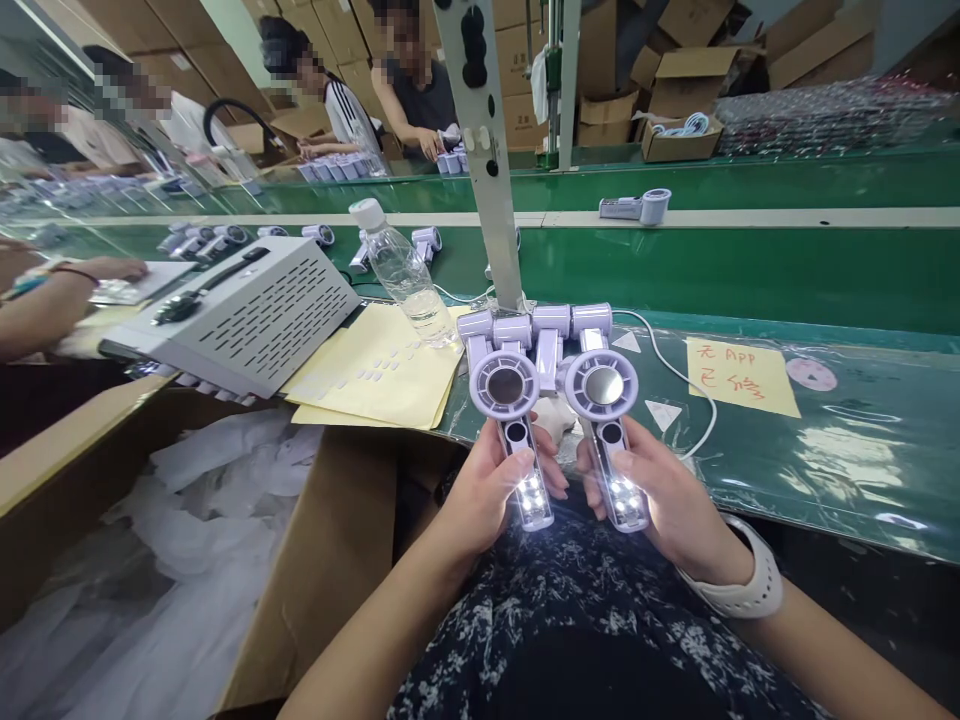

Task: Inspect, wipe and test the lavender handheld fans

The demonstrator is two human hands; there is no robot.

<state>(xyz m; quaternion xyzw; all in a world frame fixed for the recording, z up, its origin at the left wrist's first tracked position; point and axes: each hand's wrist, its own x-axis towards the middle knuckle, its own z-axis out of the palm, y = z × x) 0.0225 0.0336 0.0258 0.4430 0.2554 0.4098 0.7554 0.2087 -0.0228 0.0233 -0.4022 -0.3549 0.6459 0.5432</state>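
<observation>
Two lavender handheld fans with round heads and lit, clear handles are held side by side over my lap. My left hand [495,480] is closed round the handle of the left fan [505,386], its thumb on the front below the round button. The right fan [602,386] is gripped by my right hand [660,490], thumb likewise on the handle. Bright white lights glow in both handles. Just beyond them, several more lavender fans [551,322] lie in a row at the table edge, partly hidden by the two held ones.
An open carton [352,540] of white plastic bags stands at the left. Behind it are a grey metal box [262,310], yellow paper [375,385] and a water bottle [401,270]. A metal post [487,160] rises ahead; a white cable [664,350] curves at right. Several people work beyond.
</observation>
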